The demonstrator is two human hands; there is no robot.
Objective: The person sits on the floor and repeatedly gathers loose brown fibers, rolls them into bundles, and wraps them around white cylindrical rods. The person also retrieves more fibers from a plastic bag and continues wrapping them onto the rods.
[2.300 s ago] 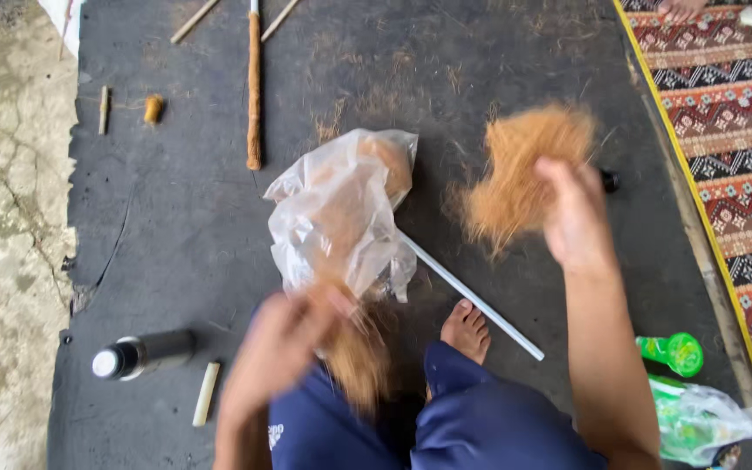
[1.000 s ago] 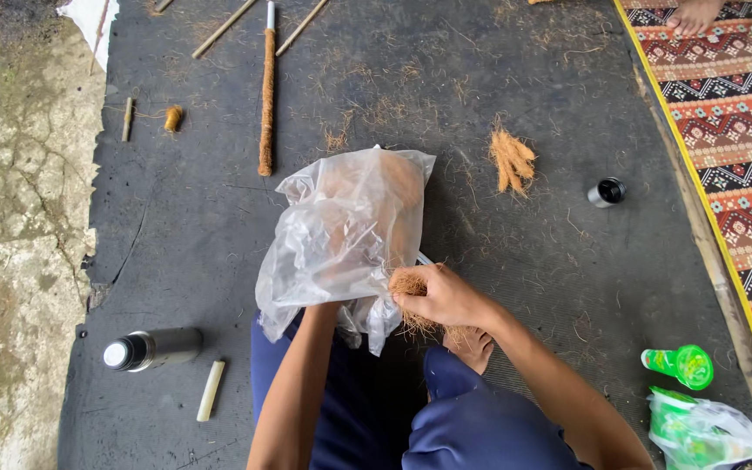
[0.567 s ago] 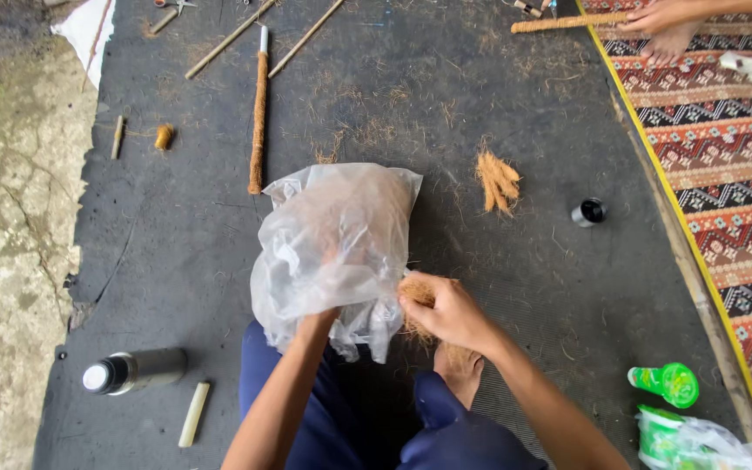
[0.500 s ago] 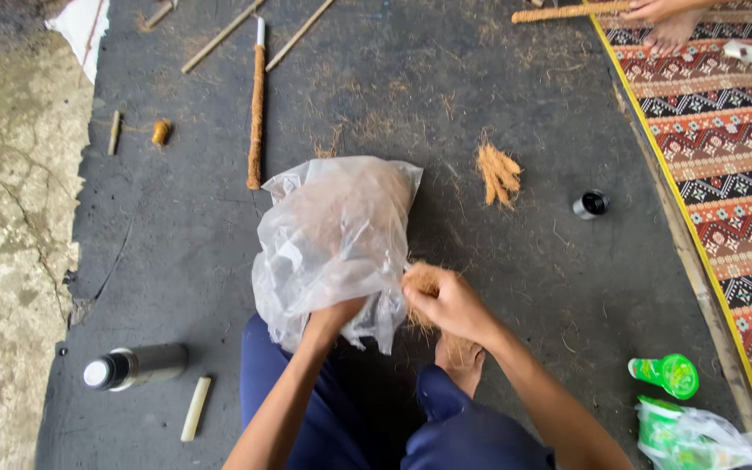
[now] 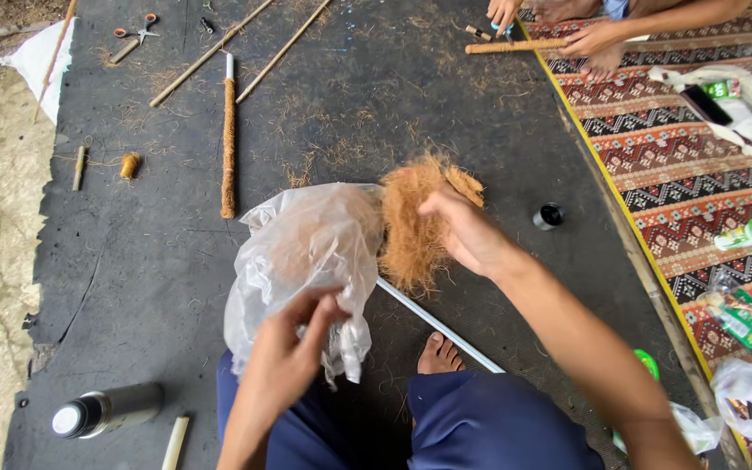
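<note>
My left hand (image 5: 289, 352) pinches the lower edge of a clear plastic bag (image 5: 302, 252) that holds brown fibre. To the right of the bag, my right hand (image 5: 463, 231) grips a loose tuft of coconut fibre (image 5: 411, 231) and holds it above the black mat (image 5: 132, 252). A thin white rod (image 5: 441, 326) lies under the bag and runs toward my bare foot (image 5: 439, 352). My legs in blue trousers fill the bottom edge of the view.
A fibre-wrapped stick (image 5: 228, 139), bamboo sticks (image 5: 211, 52), scissors (image 5: 132, 35) and a small fibre roll (image 5: 130, 164) lie at the far left. A metal flask (image 5: 106, 411) lies near left, a small black cap (image 5: 550, 215) at right. Another person's hands (image 5: 594, 35) hold a stick on the patterned rug (image 5: 698, 174).
My right hand has drawn a tuft of fibre out of the bag and lifted it up to the right. The left hand has shifted to the bag's lower edge.
</note>
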